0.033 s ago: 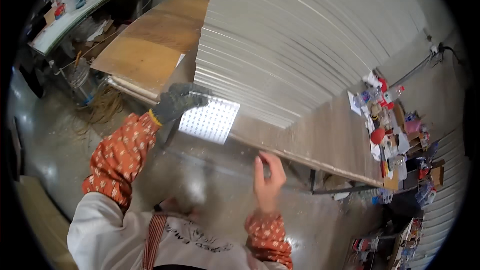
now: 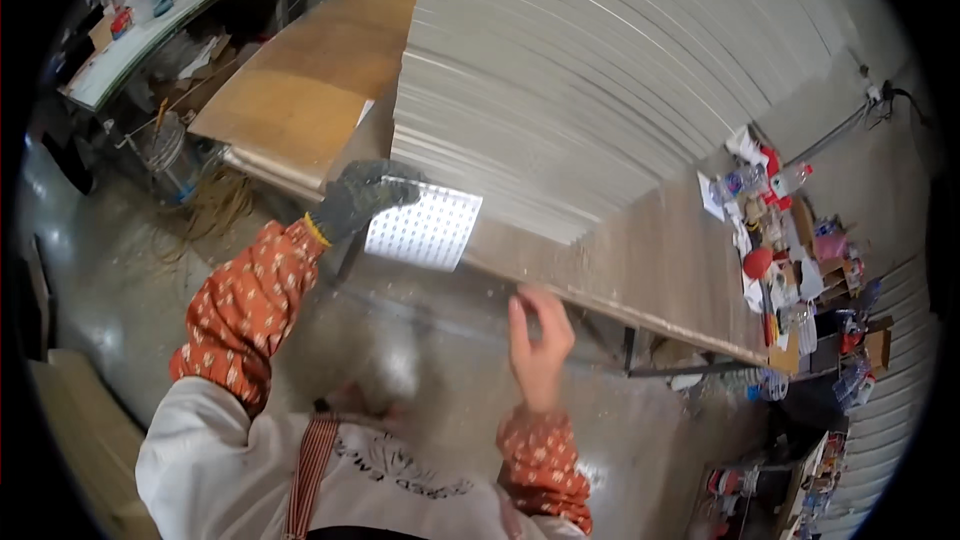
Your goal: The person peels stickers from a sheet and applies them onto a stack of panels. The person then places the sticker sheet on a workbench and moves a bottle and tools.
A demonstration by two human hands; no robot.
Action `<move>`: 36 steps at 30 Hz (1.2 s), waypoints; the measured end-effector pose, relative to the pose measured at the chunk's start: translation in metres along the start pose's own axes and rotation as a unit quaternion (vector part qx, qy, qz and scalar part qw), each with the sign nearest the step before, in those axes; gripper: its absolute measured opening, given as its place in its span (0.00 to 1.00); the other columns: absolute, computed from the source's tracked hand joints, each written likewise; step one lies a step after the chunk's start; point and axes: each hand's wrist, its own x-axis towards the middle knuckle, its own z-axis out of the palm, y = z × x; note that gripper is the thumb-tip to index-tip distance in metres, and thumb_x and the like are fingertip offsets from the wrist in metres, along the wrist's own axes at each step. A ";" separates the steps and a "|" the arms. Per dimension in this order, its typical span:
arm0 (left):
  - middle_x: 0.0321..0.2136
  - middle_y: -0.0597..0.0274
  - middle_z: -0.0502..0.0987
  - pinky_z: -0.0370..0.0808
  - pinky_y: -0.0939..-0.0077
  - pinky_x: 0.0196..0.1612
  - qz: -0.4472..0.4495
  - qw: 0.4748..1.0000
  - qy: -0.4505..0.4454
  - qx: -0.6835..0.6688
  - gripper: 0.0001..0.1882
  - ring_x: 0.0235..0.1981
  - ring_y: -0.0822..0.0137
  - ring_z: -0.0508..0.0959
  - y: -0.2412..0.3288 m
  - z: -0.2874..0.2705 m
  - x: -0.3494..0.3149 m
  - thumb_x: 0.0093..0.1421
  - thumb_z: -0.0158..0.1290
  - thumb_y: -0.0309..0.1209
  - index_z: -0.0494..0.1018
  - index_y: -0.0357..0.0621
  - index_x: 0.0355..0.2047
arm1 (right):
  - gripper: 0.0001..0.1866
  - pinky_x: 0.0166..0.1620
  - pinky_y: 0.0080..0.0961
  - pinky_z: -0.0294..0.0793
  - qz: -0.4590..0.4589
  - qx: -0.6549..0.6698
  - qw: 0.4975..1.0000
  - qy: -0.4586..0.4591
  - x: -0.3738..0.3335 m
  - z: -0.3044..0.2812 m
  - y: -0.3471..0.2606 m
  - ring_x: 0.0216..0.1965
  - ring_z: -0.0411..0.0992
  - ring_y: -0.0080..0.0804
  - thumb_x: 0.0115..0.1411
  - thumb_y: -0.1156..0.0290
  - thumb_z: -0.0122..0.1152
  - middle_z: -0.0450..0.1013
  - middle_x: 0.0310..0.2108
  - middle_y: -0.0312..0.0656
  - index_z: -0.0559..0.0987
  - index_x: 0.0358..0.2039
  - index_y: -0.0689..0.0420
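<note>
The left hand [image 2: 365, 202], in a dark grey glove with a yellow cuff, is closed on the upper left corner of a thin white rectangular sheet [image 2: 425, 230] covered in rows of small dark marks (its finger placement is hard to make out). The sheet is at the near edge of a brown wooden table [image 2: 680, 280], beside stacked long silvery ridged strips [image 2: 560, 90]. The bare right hand [image 2: 541, 345], apparently holding nothing, is half open near that edge, thumb and curled fingers apart.
</note>
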 end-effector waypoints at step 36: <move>0.37 0.58 0.77 0.74 0.77 0.42 0.063 0.977 -0.202 0.040 0.10 0.38 0.70 0.76 0.087 0.068 -0.079 0.54 0.52 0.28 0.75 0.39 0.37 | 0.09 0.34 0.30 0.70 -0.210 -0.092 0.973 0.004 0.016 -0.037 -0.085 0.33 0.69 0.39 0.42 0.82 0.61 0.71 0.31 0.41 0.75 0.27 0.59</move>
